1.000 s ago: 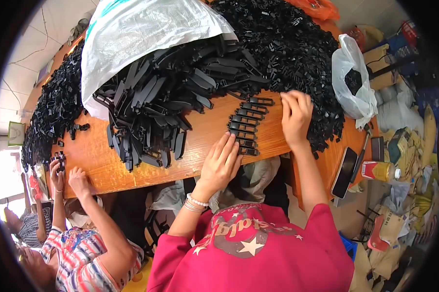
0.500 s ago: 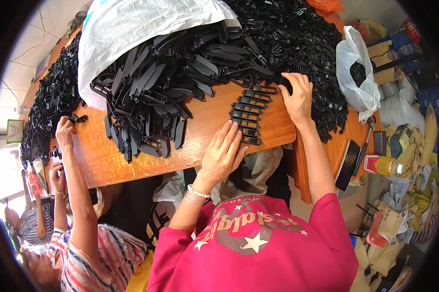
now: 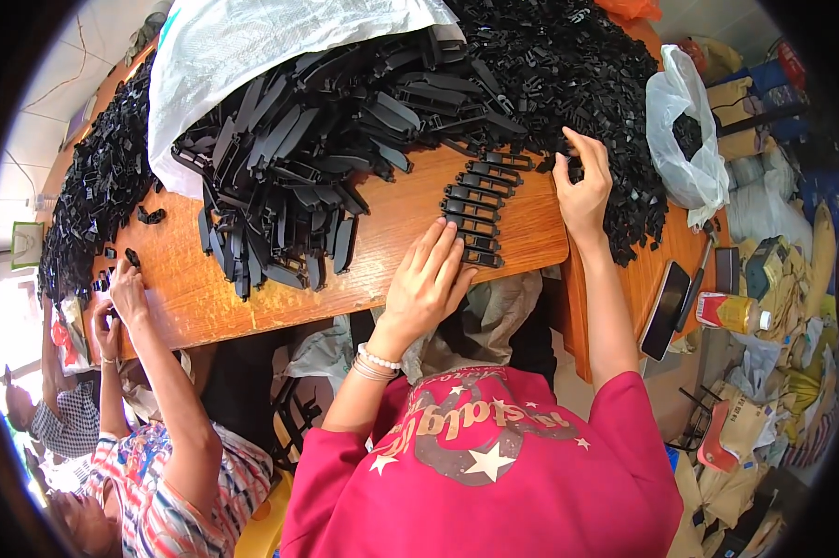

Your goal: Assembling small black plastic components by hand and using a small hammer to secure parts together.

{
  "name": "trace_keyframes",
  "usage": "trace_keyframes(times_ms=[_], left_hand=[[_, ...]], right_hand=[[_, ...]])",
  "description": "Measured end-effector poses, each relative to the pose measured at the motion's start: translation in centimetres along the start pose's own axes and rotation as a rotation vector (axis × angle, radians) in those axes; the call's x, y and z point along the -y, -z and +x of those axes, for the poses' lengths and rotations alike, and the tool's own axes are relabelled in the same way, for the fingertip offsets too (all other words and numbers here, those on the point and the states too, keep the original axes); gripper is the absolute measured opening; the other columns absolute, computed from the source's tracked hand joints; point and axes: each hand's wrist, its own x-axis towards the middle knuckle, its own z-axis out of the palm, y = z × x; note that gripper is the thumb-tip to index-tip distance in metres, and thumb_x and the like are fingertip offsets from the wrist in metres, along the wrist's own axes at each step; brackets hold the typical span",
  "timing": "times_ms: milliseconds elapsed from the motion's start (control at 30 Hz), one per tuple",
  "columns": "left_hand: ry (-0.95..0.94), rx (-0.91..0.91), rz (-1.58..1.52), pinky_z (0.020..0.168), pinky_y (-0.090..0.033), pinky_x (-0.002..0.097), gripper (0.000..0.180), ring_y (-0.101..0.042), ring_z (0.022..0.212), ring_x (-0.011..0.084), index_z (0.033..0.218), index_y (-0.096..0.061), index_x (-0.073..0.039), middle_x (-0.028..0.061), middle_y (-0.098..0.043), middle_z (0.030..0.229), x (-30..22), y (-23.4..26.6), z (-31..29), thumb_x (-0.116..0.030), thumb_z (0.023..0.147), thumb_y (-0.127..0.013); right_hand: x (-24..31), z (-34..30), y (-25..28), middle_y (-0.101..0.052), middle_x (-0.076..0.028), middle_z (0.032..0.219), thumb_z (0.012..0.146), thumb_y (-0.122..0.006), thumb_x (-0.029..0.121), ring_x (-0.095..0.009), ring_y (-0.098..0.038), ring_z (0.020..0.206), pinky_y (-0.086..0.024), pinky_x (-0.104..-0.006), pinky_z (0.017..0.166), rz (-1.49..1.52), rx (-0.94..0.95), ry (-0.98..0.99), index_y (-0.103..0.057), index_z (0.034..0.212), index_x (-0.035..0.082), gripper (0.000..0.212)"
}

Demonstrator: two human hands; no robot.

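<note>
A row of long black plastic pieces [image 3: 476, 206] lies side by side on the wooden table [image 3: 392, 209]. My left hand [image 3: 426, 286] rests flat, fingers stretched out, its fingertips touching the left side of the row's near end. Beyond the far right end of the row, my right hand [image 3: 583, 193] hovers at the edge of a heap of small black plastic parts [image 3: 568, 79]. Its thumb and forefinger are curved and apart, with dark parts showing between them. Left of the row, a big pile of long black pieces [image 3: 299, 177] spills from a white woven sack [image 3: 224, 65].
At the left, another person's hands [image 3: 126, 296] work beside a further heap of small black parts [image 3: 94, 205]. To the right are a clear plastic bag [image 3: 685, 153], a phone [image 3: 666, 312], a bottle of yellow liquid [image 3: 731, 314] and a black-handled tool [image 3: 695, 288].
My right hand has shifted slightly right, away from the row's end, its thumb and forefinger apart. My left hand stays nearly in place. The other person's hand has moved nearer, leaving a black part behind.
</note>
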Motion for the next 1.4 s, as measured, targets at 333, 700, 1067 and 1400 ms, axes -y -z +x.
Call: trace_keyframes(times_ms=[333,700,1067,1400], left_hand=[[0.009,0.014,0.012,0.098,-0.046,0.0444,0.043,-0.051,0.122,0.0379,0.112,-0.059,0.007,0.0232,-0.056,0.126,0.1,0.2,0.1,-0.019,0.081,-0.074],[-0.013,0.070,0.040,0.104,-0.041,0.0455,0.050,-0.049,0.126,0.0361,0.117,-0.057,0.007,0.0232,-0.052,0.131,0.1,0.0,-0.1,-0.026,0.083,-0.071],[-0.007,0.032,0.025,0.104,-0.040,0.0462,0.047,-0.051,0.124,0.0349,0.116,-0.058,0.005,0.0202,-0.056,0.128,0.2,-0.2,0.1,-0.022,0.080,-0.073],[0.007,0.017,-0.007,0.103,-0.041,0.0464,0.046,-0.053,0.122,0.0349,0.115,-0.059,0.004,0.0195,-0.057,0.127,0.3,-0.1,0.1,-0.019,0.078,-0.075]], right_hand=[[2.9,-3.4,2.0,-0.065,-0.008,0.089,0.095,-0.050,0.003,-0.005,-0.053,0.064,-0.041,-0.0175,0.053,1.013,0.093,-0.845,-0.063,0.117,-0.003,0.026],[5.5,-6.5,1.1,-0.061,-0.008,0.086,0.082,-0.069,0.002,-0.025,-0.057,0.077,-0.047,-0.0347,0.068,0.136,0.232,-0.282,-0.066,0.085,-0.001,0.005],[8.2,-4.5,-1.3,-0.062,-0.006,0.080,0.083,-0.068,0.007,-0.022,-0.058,0.074,-0.044,-0.0336,0.073,0.351,0.380,-0.368,-0.067,0.081,0.000,0.008],[8.8,-4.8,-1.6,-0.059,-0.005,0.081,0.081,-0.069,0.008,-0.023,-0.056,0.081,-0.038,-0.0364,0.076,0.142,0.372,-0.212,-0.062,0.078,0.005,0.009]])
